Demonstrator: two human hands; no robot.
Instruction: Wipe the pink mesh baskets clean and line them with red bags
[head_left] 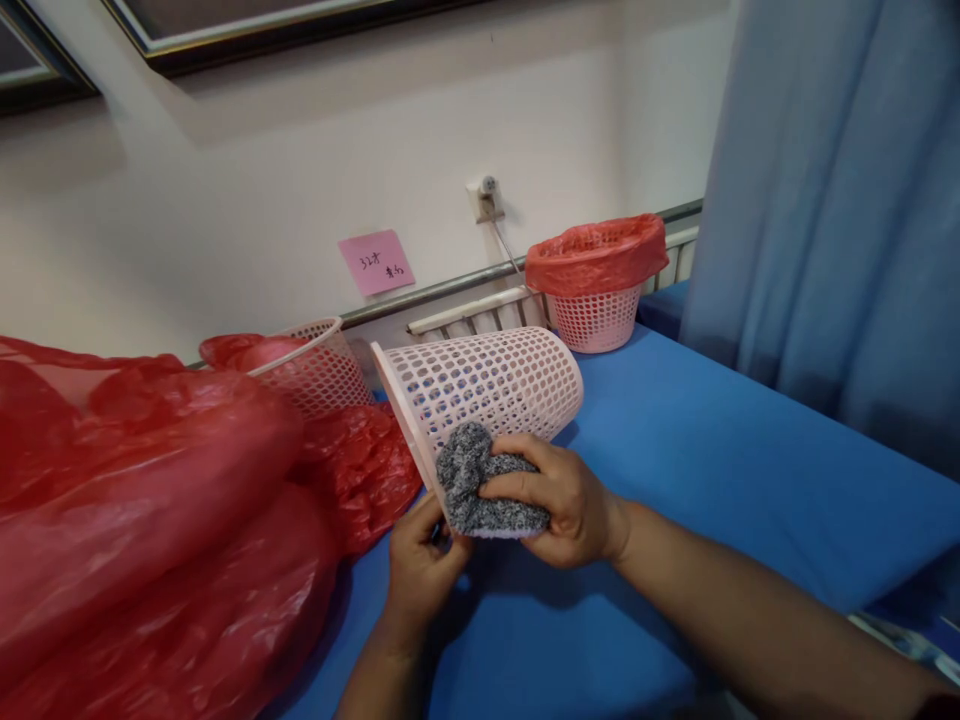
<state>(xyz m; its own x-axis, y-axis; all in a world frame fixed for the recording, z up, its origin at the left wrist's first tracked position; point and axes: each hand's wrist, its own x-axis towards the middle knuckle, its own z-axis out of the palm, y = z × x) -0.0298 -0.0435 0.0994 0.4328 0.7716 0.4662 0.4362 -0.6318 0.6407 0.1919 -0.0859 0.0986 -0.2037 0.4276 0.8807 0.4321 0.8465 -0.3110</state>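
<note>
A pale pink perforated plastic basket (487, 385) lies tipped on its side on the blue surface, its open rim turned to the left. My right hand (562, 500) is closed round a grey fluffy cloth (476, 485) and presses it against the basket's lower wall near the rim. My left hand (420, 570) sits below the rim, its fingers curled on the rim's bottom edge; the fingertips are partly hidden behind the rim and the cloth.
A heap of red plastic bags (150, 520) fills the left. Behind it stands another pink basket (319, 370) with a red bag in it. A third basket (596, 285) lined with red plastic stands at the back by the wall. A blue curtain (832, 200) hangs at the right.
</note>
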